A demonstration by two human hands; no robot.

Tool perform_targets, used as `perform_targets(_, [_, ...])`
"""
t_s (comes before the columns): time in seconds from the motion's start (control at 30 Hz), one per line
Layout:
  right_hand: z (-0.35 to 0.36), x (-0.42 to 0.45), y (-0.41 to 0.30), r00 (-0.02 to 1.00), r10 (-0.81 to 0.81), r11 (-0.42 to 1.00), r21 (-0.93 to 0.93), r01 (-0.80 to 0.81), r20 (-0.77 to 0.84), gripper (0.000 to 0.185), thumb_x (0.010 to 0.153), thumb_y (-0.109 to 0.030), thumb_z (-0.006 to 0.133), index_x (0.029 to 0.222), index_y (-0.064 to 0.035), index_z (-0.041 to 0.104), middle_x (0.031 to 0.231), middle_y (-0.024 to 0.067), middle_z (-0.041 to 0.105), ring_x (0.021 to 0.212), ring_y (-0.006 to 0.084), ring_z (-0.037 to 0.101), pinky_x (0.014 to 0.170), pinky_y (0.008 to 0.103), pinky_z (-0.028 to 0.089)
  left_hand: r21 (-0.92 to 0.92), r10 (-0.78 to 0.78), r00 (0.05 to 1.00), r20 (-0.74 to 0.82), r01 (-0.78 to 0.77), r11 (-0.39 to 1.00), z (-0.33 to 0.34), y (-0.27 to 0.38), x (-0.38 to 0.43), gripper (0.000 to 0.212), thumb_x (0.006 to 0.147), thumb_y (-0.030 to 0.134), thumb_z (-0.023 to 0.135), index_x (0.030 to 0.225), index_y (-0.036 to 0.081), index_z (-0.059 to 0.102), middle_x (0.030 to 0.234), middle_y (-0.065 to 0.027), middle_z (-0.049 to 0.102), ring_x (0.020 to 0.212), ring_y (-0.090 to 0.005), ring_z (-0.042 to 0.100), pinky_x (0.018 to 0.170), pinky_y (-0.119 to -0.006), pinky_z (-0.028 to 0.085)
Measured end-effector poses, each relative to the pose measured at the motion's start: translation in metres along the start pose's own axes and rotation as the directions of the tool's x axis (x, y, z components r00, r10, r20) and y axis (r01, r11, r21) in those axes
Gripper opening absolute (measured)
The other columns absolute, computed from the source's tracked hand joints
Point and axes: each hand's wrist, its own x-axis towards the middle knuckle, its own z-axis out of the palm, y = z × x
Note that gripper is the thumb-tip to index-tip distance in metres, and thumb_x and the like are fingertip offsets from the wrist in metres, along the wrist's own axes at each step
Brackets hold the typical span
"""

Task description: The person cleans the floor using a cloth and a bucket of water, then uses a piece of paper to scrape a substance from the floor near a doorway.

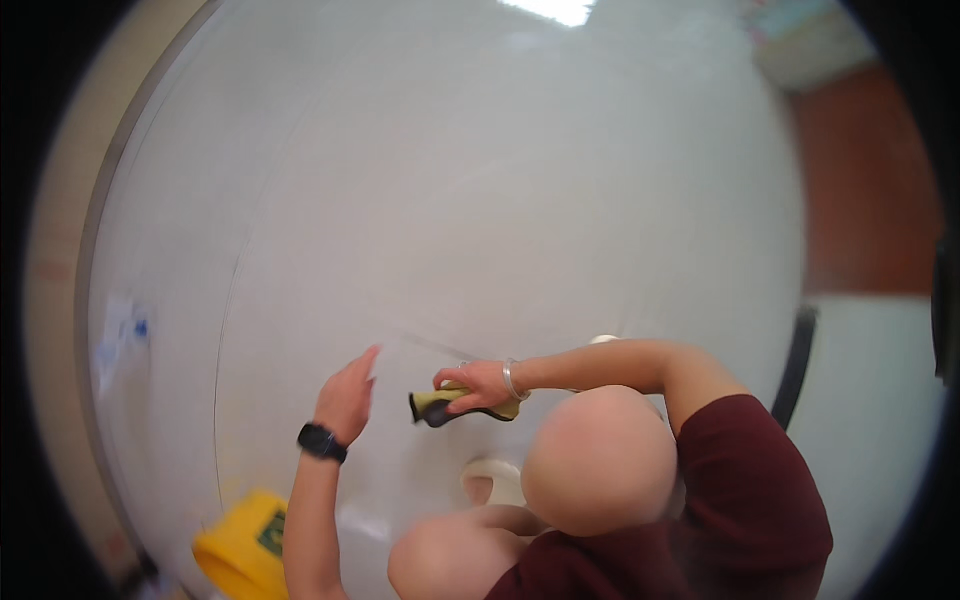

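Note:
Both my hands are low over a smooth pale grey floor [450,187]. A yellow-green cloth with black edging [424,406] is gripped in my right hand [480,384], which wears a silver bangle [513,379]. The cloth is bunched, and its dark underside shows near my thumb. To the left of it, my left hand [349,401] holds nothing; it is slightly blurred, with the thumb off the extended fingers. A black watch [322,442] is on that wrist. My bent knees [600,457] are just behind the cloth.
A yellow container [236,544] with a dark green label lies at lower left, beside my left forearm. White footwear [510,480] shows between my knees. A blurred white-and-blue item [124,334] lies near the left wall edge [94,225]. A reddish-brown surface [862,187] is at right.

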Motion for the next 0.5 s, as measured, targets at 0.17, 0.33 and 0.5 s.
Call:
perform_targets(0.17, [-0.061,-0.080,0.022,0.938,0.275,0.850,0.509,-0.135,-0.210,0.049,0.085,-0.046,0.054,0.123,-0.0173,0.042,0.103,0.0045,0.057,0.096,0.0155,0.050,0.084,0.0297,0.041,-0.232,-0.225,0.963,-0.147,0.187,0.954,-0.025,-0.025,-0.018,0.052,0.082,-0.004,0.051,0.131,0.007,0.037,0.093,-0.0129,0.056,0.078,-0.0245,0.057,0.068,-0.031,0.048])
perform_targets(0.33, [-0.101,-0.242,0.058,0.726,0.323,0.929,0.055,-0.367,-0.607,0.048,0.084,-0.048,0.051,0.116,-0.0118,0.053,0.103,0.0131,0.059,0.097,0.0265,0.053,0.082,0.0353,0.041,-0.169,-0.246,0.960,-0.132,0.222,0.960,-0.030,-0.033,-0.030,0.058,0.082,-0.004,0.049,0.136,0.009,0.028,0.093,-0.0116,0.056,0.076,-0.0234,0.057,0.065,-0.032,0.046])
perform_targets(0.5, [-0.130,-0.316,0.094,0.467,0.405,0.827,0.097,-0.554,-0.786,0.021,0.084,-0.026,0.051,0.097,-0.0120,0.059,0.092,0.0039,0.060,0.084,0.0199,0.055,0.072,0.0327,0.043,-0.038,-0.215,0.970,-0.111,0.212,0.977,-0.046,-0.017,-0.014,0.065,0.081,-0.005,0.050,0.138,0.012,0.024,0.089,-0.0121,0.055,0.071,-0.0185,0.055,0.064,-0.027,0.046])
